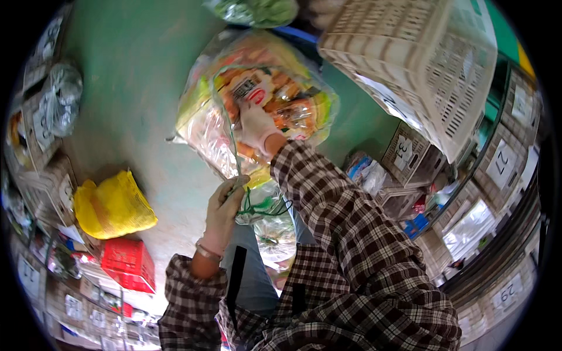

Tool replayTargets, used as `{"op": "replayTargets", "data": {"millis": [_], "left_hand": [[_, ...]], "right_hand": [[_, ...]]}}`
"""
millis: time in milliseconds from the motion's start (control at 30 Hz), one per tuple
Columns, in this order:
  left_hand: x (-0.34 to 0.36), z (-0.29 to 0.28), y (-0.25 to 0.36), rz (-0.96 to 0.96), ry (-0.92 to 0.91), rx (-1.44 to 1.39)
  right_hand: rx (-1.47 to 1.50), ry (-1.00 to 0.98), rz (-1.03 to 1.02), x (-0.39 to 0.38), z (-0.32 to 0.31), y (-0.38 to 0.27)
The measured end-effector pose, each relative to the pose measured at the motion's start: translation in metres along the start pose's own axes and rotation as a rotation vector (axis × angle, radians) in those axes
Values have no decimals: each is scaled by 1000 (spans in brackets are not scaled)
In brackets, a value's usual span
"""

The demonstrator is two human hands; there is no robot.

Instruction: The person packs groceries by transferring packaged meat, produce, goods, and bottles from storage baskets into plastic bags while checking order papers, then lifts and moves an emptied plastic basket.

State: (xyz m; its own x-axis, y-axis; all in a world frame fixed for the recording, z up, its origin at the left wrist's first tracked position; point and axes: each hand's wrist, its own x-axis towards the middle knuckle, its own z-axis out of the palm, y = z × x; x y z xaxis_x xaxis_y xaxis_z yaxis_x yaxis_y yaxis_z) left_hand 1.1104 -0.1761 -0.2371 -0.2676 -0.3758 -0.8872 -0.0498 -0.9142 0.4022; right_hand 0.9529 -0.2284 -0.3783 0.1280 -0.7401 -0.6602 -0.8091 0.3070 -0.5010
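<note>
A large clear plastic bag (202,120) stands on the floor in front of me, its mouth wide and full of orange-and-yellow food packets (293,114). My right hand (257,126), in a pale glove, reaches into it. Its fingers are curled on a packet with a white and red label (253,88); the packet hides part of their tips. Closer to me, my left hand (225,202), gloved too, pinches the near rim of the bag. Beside it hangs a loose green string (252,207), and another clear bag (275,234) sits between my legs.
A tall white slatted crate (404,52) rises at the upper right. A bag of green produce (254,9) lies beyond the packets. To the left are a yellow sack (114,205) and a red crate (129,263). Numbered crates (497,158) line both sides.
</note>
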Motion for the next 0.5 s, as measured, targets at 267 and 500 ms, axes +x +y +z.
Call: {"op": "replayTargets", "data": {"millis": [267, 500], "left_hand": [[45, 47, -1, -28, 224, 103], [55, 78, -49, 1020, -97, 1317]], "right_hand": [[147, 747, 533, -92, -80, 107], [768, 1278, 137, -68, -33, 292]]}}
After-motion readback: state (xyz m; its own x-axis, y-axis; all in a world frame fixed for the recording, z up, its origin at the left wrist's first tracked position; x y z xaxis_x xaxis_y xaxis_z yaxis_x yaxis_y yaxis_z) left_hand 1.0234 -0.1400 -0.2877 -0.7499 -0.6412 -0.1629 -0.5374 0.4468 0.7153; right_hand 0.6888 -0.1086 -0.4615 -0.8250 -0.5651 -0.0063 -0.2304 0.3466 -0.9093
